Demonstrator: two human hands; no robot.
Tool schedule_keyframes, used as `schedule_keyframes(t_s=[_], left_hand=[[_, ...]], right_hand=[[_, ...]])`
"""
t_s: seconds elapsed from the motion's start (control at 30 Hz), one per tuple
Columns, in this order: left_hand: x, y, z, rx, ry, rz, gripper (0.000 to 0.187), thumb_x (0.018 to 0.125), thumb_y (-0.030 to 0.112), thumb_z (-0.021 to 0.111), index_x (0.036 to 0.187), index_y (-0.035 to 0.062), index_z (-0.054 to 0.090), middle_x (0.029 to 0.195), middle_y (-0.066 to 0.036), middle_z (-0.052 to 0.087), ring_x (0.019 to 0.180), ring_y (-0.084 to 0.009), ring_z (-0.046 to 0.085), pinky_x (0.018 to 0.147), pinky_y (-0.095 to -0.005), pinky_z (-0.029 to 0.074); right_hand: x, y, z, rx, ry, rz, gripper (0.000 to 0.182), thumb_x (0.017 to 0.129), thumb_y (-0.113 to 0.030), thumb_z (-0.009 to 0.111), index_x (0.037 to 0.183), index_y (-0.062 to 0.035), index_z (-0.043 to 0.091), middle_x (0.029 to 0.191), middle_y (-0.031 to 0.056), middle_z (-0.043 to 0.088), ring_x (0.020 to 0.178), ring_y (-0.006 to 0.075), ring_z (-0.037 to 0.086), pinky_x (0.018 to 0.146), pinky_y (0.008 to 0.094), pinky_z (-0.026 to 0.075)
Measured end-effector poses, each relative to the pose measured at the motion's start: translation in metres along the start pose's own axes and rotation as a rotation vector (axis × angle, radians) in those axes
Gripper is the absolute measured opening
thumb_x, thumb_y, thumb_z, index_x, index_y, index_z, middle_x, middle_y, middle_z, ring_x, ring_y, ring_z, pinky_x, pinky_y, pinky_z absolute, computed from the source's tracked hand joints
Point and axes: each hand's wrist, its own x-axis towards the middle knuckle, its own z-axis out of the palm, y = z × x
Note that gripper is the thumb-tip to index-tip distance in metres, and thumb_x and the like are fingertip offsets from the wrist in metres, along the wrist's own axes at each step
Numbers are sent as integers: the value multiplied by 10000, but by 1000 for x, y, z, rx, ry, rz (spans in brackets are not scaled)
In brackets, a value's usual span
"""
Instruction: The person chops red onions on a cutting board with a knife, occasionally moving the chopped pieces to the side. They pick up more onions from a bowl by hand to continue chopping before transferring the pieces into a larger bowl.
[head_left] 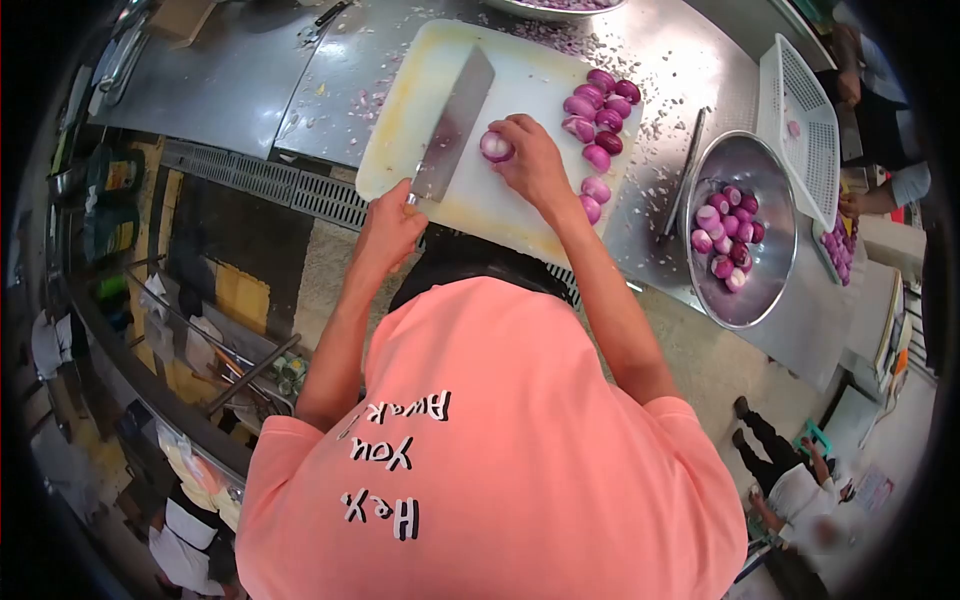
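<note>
Onion scraps (pixel 648 125) litter a metal table (pixel 230 85), with a cutting board (pixel 540 88) before the hands. The left hand (pixel 393 232) grips a knife (pixel 458 115) by its handle, blade pointing ahead. Between the blade and the right hand (pixel 532 165) is an onion (pixel 496 146), held in that hand's fingers. Further right lie more onions (pixel 608 119), then a bowl (pixel 768 285).

commercial kitchen, by look: stainless-steel worktable (pixel 230 85) under white cutting board (pixel 405 125), cleaver (pixel 457 120) over board; right of board, mixing bowl (pixel 740 155) of peeled red onions (pixel 738 232), perforated plastic basket (pixel 771 100).
</note>
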Motion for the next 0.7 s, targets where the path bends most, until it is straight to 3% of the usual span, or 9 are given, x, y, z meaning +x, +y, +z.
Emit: schedule_keyframes(t_s=[0.07, 0.13, 0.17, 0.2, 0.33, 0.4, 0.5, 0.63, 0.7], left_hand=[[-1, 1, -1, 110, 25, 97, 211, 821, 51, 550, 1024, -4, 541, 549, -51, 494, 408, -144, 455, 392, -331, 361], [-7, 12, -1, 213, 49, 191, 186, 817, 55, 550, 984, -20, 516, 544, -82, 493, 413, -178, 462, 417, -357, 370], [-18, 24, -2, 264, 39, 176, 168, 814, 38, 546, 946, -45, 484, 592, -172, 519, 534, -330, 501, 526, -429, 401], [-29, 35, -5, 315, 29, 162, 162, 810, 20, 542, 908, -71, 451, 639, -261, 544, 656, -483, 540, 635, -501, 431], [-55, 41, -12, 388, -53, 146, 135, 815, 4, 538, 890, -73, 456, 643, -266, 554, 661, -478, 564, 628, -515, 434], [-57, 32, -11, 451, -22, 281, 190, 830, 64, 553, 969, -42, 479, 630, -258, 538, 624, -456, 572, 582, -515, 422], [-54, 48, -1, 509, -38, 249, 107, 803, -27, 522, 878, -80, 467, 694, -311, 569, 736, -510, 588, 638, -568, 427], [2, 37, 34, 505, 50, 311, 120, 799, -24, 525, 888, -83, 470, 708, -314, 577, 742, -514, 593, 639, -570, 424], [28, 35, 43, 411, 93, 420, 149, 800, -6, 535, 914, -85, 479, 707, -305, 587, 746, -503, 606, 657, -560, 436]], right_hand=[[3, 4, 15, -194, 19, -98, 567, 636, -23, 796, 1176, -73, 634, 1188, 129, 618, 1060, 362, 579, 923, 407, 500], [3, -2, 7, -168, 40, -80, 536, 655, -25, 784, 1168, -81, 638, 1194, 123, 619, 1080, 351, 576, 922, 411, 499], [0, -5, 1, -146, 63, -49, 506, 674, -26, 773, 1159, -88, 643, 1201, 117, 620, 1100, 340, 572, 921, 416, 497], [0, -11, -4, -95, 72, -17, 383, 713, -23, 763, 1082, -60, 668, 1150, 128, 640, 1040, 318, 614, 789, 382, 553], [2, -6, 5, -114, 96, -47, 217, 755, -7, 710, 967, -44, 680, 1019, 133, 653, 906, 323, 640, 727, 400, 537], [3, -9, 10, -163, 142, -70, 77, 779, 13, 638, 851, -14, 637, 894, 144, 613, 841, 353, 597, 723, 449, 500], [5, 1, 11, -176, 162, -124, 150, 771, 53, 617, 894, -18, 666, 890, 139, 625, 743, 346, 613, 656, 415, 505], [5, 4, 10, -169, 126, -115, 161, 759, 64, 630, 897, -10, 666, 904, 142, 627, 779, 327, 638, 684, 396, 520], [2, 2, 12, -8, 127, -76, 159, 749, 20, 646, 904, -17, 651, 940, 147, 619, 829, 347, 607, 734, 433, 510]])
